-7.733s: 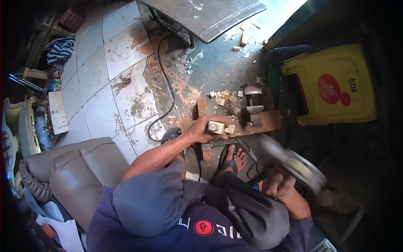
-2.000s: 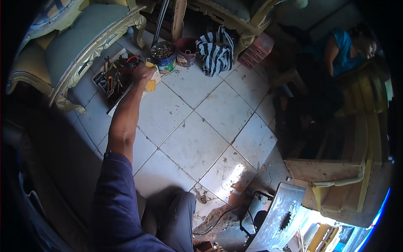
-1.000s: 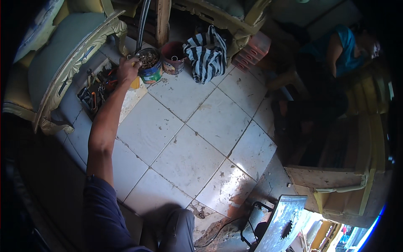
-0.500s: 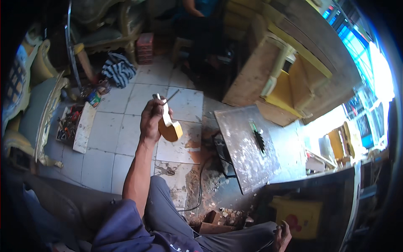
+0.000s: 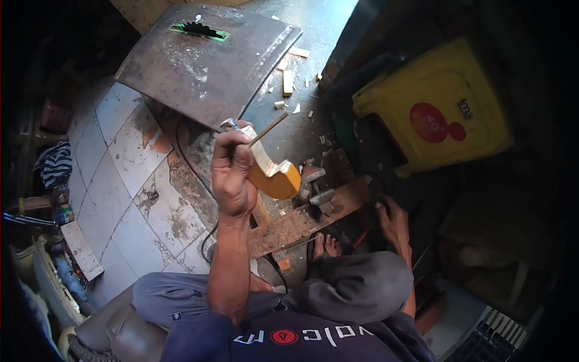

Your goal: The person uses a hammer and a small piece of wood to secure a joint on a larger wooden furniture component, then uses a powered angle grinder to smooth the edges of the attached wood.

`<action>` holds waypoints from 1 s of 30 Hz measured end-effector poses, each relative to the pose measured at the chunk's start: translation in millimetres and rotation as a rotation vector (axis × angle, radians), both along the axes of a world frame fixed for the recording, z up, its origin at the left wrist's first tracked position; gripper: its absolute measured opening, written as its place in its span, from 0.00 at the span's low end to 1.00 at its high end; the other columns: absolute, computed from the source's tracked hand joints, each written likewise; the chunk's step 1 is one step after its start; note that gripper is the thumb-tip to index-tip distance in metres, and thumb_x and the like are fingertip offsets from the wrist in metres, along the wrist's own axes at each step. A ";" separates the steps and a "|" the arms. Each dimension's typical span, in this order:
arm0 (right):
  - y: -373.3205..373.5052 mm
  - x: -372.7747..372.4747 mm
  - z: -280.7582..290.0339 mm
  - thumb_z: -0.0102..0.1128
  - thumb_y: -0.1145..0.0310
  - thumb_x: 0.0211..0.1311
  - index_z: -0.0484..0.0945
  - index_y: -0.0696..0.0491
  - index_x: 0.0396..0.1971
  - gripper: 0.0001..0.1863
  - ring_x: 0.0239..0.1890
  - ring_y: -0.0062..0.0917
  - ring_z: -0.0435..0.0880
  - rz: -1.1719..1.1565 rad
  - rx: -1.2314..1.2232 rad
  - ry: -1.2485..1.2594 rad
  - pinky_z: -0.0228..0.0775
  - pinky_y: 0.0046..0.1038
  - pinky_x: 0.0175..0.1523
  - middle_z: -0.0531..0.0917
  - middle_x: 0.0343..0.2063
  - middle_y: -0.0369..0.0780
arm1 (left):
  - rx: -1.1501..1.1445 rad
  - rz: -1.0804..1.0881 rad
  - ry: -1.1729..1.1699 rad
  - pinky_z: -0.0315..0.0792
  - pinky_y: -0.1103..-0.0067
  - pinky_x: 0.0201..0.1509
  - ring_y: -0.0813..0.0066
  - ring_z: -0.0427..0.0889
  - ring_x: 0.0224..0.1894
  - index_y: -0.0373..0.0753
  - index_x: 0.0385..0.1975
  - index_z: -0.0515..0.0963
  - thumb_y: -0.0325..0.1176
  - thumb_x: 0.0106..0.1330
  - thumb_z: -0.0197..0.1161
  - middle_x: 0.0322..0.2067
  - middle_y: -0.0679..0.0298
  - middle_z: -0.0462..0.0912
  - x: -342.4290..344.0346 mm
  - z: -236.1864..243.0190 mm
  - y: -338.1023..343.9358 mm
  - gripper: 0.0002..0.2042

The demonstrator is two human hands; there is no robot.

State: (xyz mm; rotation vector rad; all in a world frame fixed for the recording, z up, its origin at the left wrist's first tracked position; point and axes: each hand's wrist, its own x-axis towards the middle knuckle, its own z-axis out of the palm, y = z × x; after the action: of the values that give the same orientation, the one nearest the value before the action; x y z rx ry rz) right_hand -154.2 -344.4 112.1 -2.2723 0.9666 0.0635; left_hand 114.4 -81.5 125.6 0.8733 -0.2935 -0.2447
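Observation:
My left hand (image 5: 232,181) is raised at the middle of the view, its fingers closed round a curved wooden piece (image 5: 274,181) with a pale cut edge and an orange-yellow face. A thin brown stick (image 5: 269,129) pokes out from the same fingers; I cannot tell its kind. Lower right, beside my knee, my right hand (image 5: 395,226) reaches down past the end of a wooden plank (image 5: 289,226), fingers apart and nothing visible in them. A metal clamp-like vise (image 5: 321,196) is fixed on the plank. Close to that hand lies a thin red thing (image 5: 360,239).
A saw table (image 5: 211,66) with a toothed blade (image 5: 202,29) in a green slot stands ahead. Wood offcuts (image 5: 287,83) litter the floor beside it. To the right is a yellow plastic stool (image 5: 434,90). A dark cable (image 5: 193,169) runs over the tiles.
The view has swung right and down, bringing the plank and vise into sight. My left hand still grips the wooden piece and stick. My right hand has come down beside the plank.

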 end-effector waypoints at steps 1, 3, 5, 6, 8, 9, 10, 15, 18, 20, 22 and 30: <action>2.6 1.2 -11.0 0.56 0.65 0.71 0.82 0.57 0.55 0.18 0.52 0.49 0.86 0.004 0.029 -0.040 0.76 0.39 0.57 0.87 0.47 0.55 | 0.137 0.029 -0.057 0.71 0.70 0.62 0.70 0.76 0.56 0.42 0.48 0.77 0.37 0.75 0.65 0.57 0.61 0.75 -16.1 -2.2 -10.1 0.09; 9.1 15.3 -20.9 0.56 0.65 0.71 0.82 0.57 0.55 0.18 0.53 0.49 0.86 0.002 0.060 -0.149 0.76 0.39 0.57 0.86 0.48 0.55 | 0.304 0.067 -0.128 0.64 0.76 0.66 0.73 0.74 0.57 0.41 0.47 0.77 0.35 0.74 0.67 0.57 0.63 0.74 -42.6 -9.0 -30.5 0.09; 16.3 27.0 -24.2 0.57 0.65 0.70 0.82 0.57 0.55 0.18 0.54 0.44 0.87 -0.001 0.135 -0.272 0.76 0.36 0.58 0.87 0.48 0.53 | 0.533 0.138 -0.326 0.63 0.76 0.66 0.72 0.73 0.57 0.41 0.46 0.78 0.35 0.73 0.68 0.58 0.62 0.73 -56.0 -21.5 -40.2 0.09; 19.5 34.6 -26.4 0.57 0.65 0.70 0.82 0.57 0.55 0.18 0.54 0.41 0.87 0.007 0.172 -0.337 0.76 0.35 0.58 0.87 0.48 0.52 | 0.645 0.185 -0.429 0.63 0.76 0.66 0.72 0.72 0.57 0.41 0.46 0.78 0.34 0.73 0.69 0.58 0.62 0.72 -59.8 -28.3 -42.2 0.09; 21.5 41.2 -29.3 0.58 0.65 0.70 0.82 0.56 0.55 0.18 0.53 0.40 0.88 -0.020 0.233 -0.362 0.76 0.34 0.58 0.87 0.48 0.51 | 0.704 0.202 -0.442 0.62 0.75 0.66 0.70 0.72 0.57 0.41 0.43 0.79 0.32 0.70 0.70 0.56 0.59 0.70 -69.1 -37.1 -49.3 0.08; 22.3 42.0 -29.9 0.58 0.64 0.70 0.83 0.56 0.54 0.18 0.53 0.39 0.88 -0.032 0.260 -0.370 0.75 0.34 0.58 0.87 0.48 0.50 | 0.749 0.216 -0.492 0.61 0.75 0.66 0.69 0.72 0.56 0.41 0.42 0.79 0.31 0.70 0.71 0.55 0.59 0.70 -72.3 -38.4 -54.4 0.08; 19.3 41.7 -27.6 0.58 0.64 0.70 0.83 0.56 0.54 0.18 0.52 0.38 0.88 -0.020 0.278 -0.381 0.75 0.33 0.58 0.88 0.47 0.50 | 0.784 0.239 -0.538 0.61 0.75 0.66 0.68 0.72 0.56 0.41 0.41 0.79 0.30 0.69 0.71 0.55 0.59 0.70 -75.7 -37.8 -61.4 0.07; -3.1 43.4 -31.9 0.58 0.62 0.70 0.82 0.55 0.55 0.19 0.50 0.30 0.86 0.023 0.370 -0.373 0.74 0.31 0.58 0.88 0.45 0.45 | 0.859 0.239 -0.720 0.69 0.71 0.48 0.68 0.71 0.49 0.45 0.39 0.79 0.23 0.58 0.75 0.55 0.57 0.67 -87.1 -31.8 -60.3 0.13; -11.1 60.1 -29.0 0.58 0.64 0.71 0.83 0.55 0.55 0.18 0.46 0.33 0.88 0.033 0.376 -0.388 0.76 0.32 0.54 0.89 0.43 0.47 | 0.851 0.184 -0.981 0.70 0.72 0.48 0.64 0.71 0.49 0.48 0.38 0.79 0.22 0.53 0.75 0.53 0.57 0.67 -90.7 -39.9 -61.4 0.16; -15.1 74.0 -37.2 0.58 0.62 0.71 0.83 0.54 0.55 0.19 0.43 0.29 0.88 0.064 0.416 -0.378 0.77 0.32 0.53 0.89 0.42 0.46 | 0.909 0.128 -1.125 0.68 0.65 0.52 0.56 0.71 0.51 0.50 0.38 0.80 0.25 0.47 0.77 0.51 0.55 0.67 -100.1 -47.3 -56.5 0.19; -19.7 92.0 -50.7 0.59 0.60 0.71 0.82 0.54 0.56 0.19 0.41 0.27 0.87 0.147 0.444 -0.375 0.77 0.31 0.52 0.89 0.42 0.44 | 0.900 0.136 -1.098 0.67 0.62 0.54 0.54 0.71 0.51 0.51 0.38 0.80 0.27 0.46 0.78 0.50 0.55 0.68 -105.4 -50.2 -53.2 0.19; -6.7 215.4 -140.1 0.53 0.43 0.77 0.83 0.55 0.57 0.30 0.56 0.36 0.84 0.618 0.882 -0.305 0.74 0.35 0.60 0.87 0.50 0.48 | 0.889 0.104 -1.017 0.67 0.61 0.53 0.54 0.70 0.51 0.50 0.37 0.81 0.27 0.45 0.79 0.50 0.55 0.69 -100.0 -47.2 -53.1 0.18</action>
State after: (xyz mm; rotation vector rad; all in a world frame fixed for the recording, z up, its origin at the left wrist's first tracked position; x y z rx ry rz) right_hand 61.2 -351.1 -28.0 -1.5885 0.0020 0.3268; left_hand 14.3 -134.6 78.5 1.8600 -1.1314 0.2231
